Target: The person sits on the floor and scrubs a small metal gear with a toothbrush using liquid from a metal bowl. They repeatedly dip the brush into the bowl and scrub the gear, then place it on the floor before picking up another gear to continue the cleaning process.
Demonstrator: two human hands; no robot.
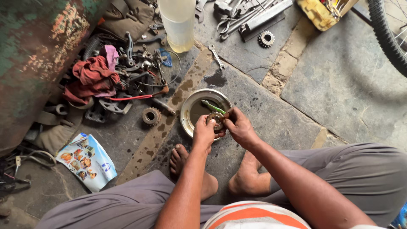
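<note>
My fingers [210, 121] on both hands pinch a greasy freewheel sprocket [216, 120] above the metal bowl [189, 104]; oily grip, it may slip into the liquid.

Left hand [204, 132] and right hand [238, 127] both grip a rusty sprocket [216, 120] over a metal bowl [188, 104] on the stone floor [339, 85]; green brush [213, 107] lies inside.
</note>
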